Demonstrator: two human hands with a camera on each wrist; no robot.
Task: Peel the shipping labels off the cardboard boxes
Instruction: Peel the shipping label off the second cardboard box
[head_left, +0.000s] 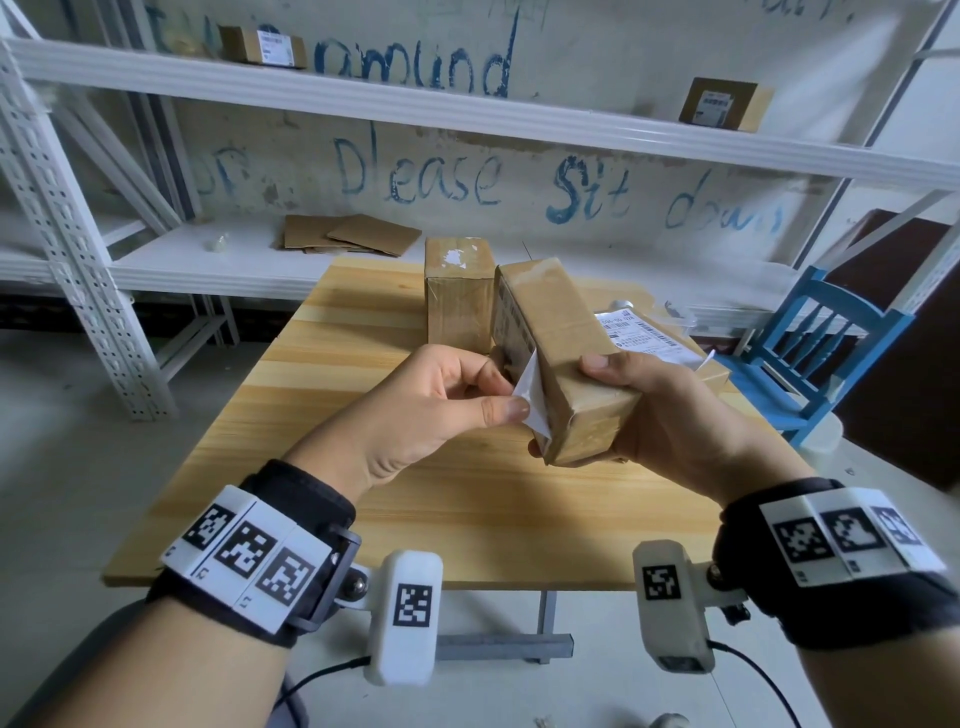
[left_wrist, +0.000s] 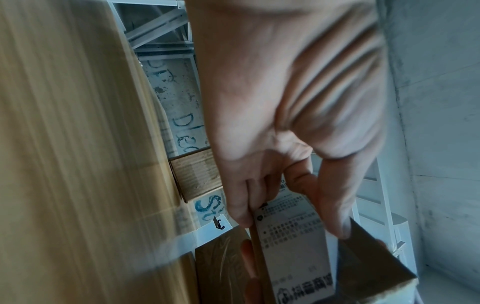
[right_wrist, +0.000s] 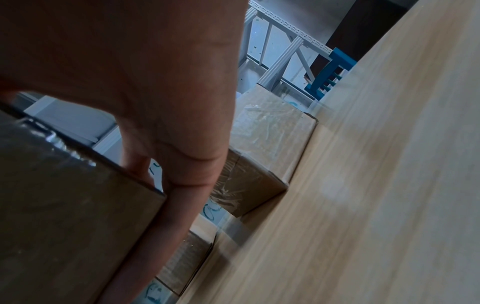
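Gripping the cardboard box (head_left: 566, 364) above the table (head_left: 363, 493) from the head view: right hand (head_left: 670, 410) wrapped round its near end, left hand (head_left: 436, 405) pinching the lifted white corner of the shipping label (head_left: 530, 400). Two more boxes behind, one upright (head_left: 457, 301), one flat with its own label (head_left: 649, 338). Left wrist view: label print (left_wrist: 291, 232) between thumb and fingers (left_wrist: 239, 205). Right wrist view: fingers (right_wrist: 182, 185) curled round the box edge (right_wrist: 78, 205).

A box (head_left: 556, 358) is held above the table (head_left: 363, 467); one box (head_left: 460, 296) stands behind it, another (head_left: 670, 348) lies to its right.
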